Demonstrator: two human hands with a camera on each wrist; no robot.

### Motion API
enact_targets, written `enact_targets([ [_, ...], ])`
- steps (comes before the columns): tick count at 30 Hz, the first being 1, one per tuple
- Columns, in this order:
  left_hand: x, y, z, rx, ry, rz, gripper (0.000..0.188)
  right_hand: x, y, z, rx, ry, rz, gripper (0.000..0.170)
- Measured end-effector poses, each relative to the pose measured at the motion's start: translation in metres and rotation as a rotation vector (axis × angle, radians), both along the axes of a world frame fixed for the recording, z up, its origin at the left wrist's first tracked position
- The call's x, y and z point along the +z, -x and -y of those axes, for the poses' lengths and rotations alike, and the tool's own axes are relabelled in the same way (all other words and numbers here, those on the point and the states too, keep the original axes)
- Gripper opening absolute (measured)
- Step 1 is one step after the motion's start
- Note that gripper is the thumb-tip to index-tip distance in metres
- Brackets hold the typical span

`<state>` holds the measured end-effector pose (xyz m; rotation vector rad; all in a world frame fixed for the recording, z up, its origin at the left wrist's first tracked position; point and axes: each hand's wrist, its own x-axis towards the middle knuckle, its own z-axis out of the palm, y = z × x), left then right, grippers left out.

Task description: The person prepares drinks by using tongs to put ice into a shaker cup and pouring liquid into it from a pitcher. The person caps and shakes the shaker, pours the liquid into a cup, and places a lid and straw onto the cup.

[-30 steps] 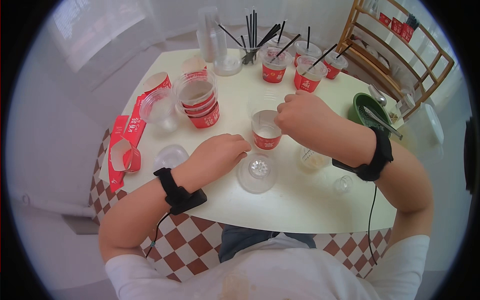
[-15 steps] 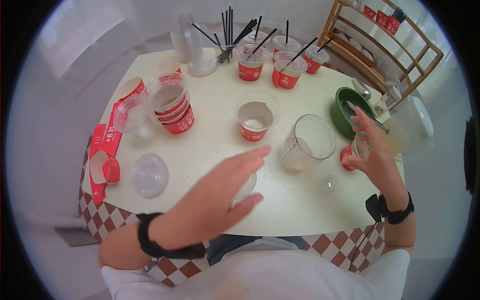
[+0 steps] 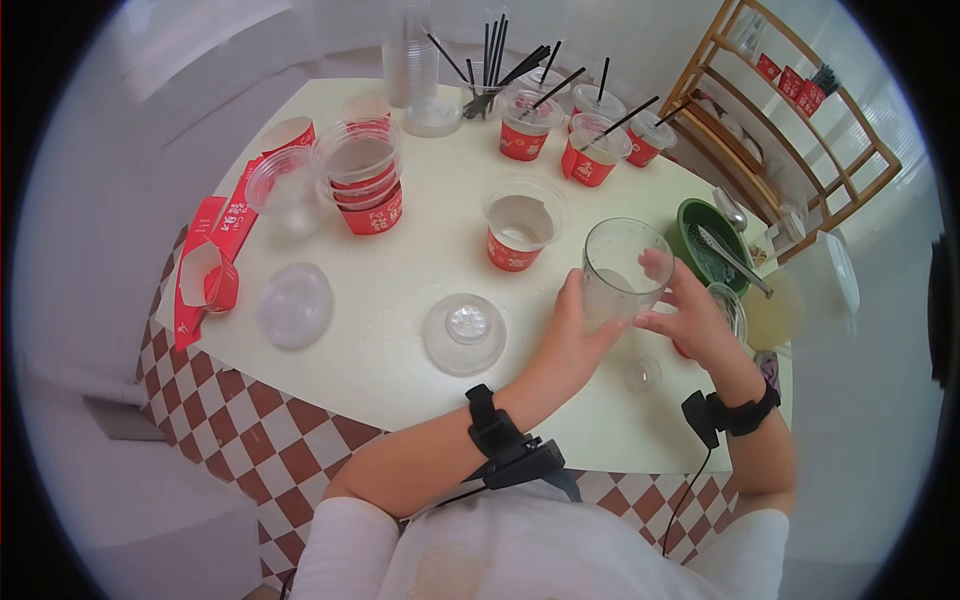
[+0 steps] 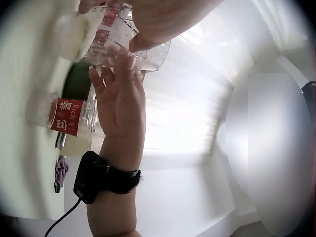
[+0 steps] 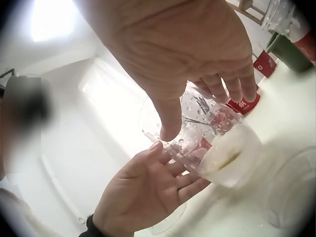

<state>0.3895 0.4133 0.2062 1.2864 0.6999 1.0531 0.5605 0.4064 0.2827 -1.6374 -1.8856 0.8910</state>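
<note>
Both hands are at a clear measuring cup [image 3: 622, 262], which has printed marks and a little pale stuff at its bottom. My left hand [image 3: 583, 335] grips it from the left, thumb near the rim. From the other side my right hand [image 3: 695, 315] holds it, with thumb and fingers spread around the wall in the right wrist view. Droplets cling to the cup's wall [image 5: 217, 131]. A clear cup with a red paper sleeve [image 3: 513, 252] stands left of and beyond the hands. Another red-sleeved cup [image 4: 68, 117] shows near the right hand, mostly hidden in the head view.
A clear lid [image 3: 463, 352] and a tiny clear cup [image 3: 645, 374] lie nearer the body. Stacked sleeved cups [image 3: 370, 215], another lid [image 3: 296, 306] and red paper sleeves [image 3: 222, 238] are at left. Lidded cups with straws [image 3: 590, 165] stand behind; a green basket [image 3: 684, 238] sits right.
The right hand left the red-sleeved cup in the middle and swung right. Both hands then came together around the measuring cup, which stood untouched on the table half a second ago.
</note>
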Motion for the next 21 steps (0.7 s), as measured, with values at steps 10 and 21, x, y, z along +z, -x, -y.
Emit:
enact_targets([
  [10, 0.041, -0.010, -0.007, 0.021, 0.238, 0.448, 0.058, 0.053, 0.021, -0.030, 0.024, -0.134, 0.017, 0.070],
  [21, 0.049, -0.008, -0.009, -0.027, 0.490, 0.784, 0.042, 0.081, 0.053, -0.055, 0.078, -0.146, 0.349, 0.066],
])
